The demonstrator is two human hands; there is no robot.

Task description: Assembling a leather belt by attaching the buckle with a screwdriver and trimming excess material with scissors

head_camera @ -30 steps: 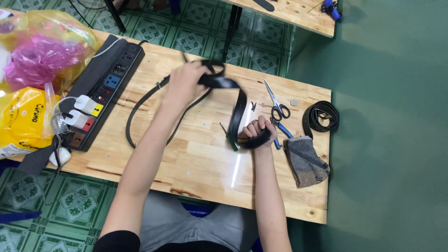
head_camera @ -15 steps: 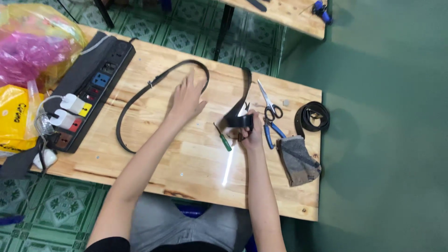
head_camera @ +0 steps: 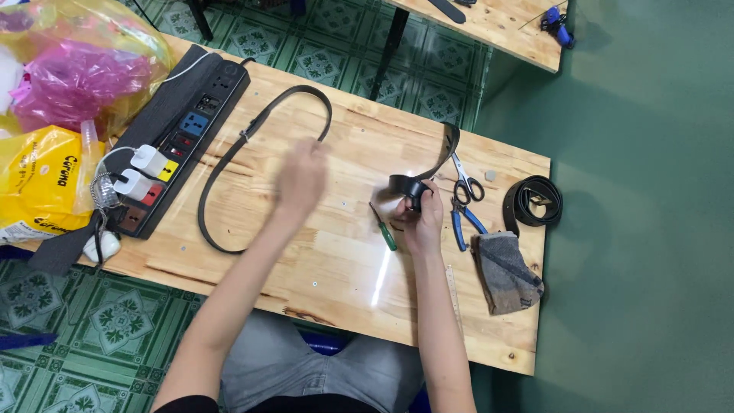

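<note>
Wooden table (head_camera: 321, 252): pale, smooth grain | black belt (head_camera: 252, 145): long, thin, flexible, laid in a loop at table centre-left, one end rolled | right hand (head_camera: 419, 218): clenched around the rolled belt end (head_camera: 409, 187) | left hand (head_camera: 302, 180): blurred, fingers loosely spread, held above the belt, contact cannot be told | green-handled screwdriver (head_camera: 383, 227): between the hands.

Head view, steeply down on wooden table (head_camera: 229, 229); perhaps seated height

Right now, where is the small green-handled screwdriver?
In the head view, the green-handled screwdriver lies on the wooden table, just left of the right hand holding a black belt end.
</note>
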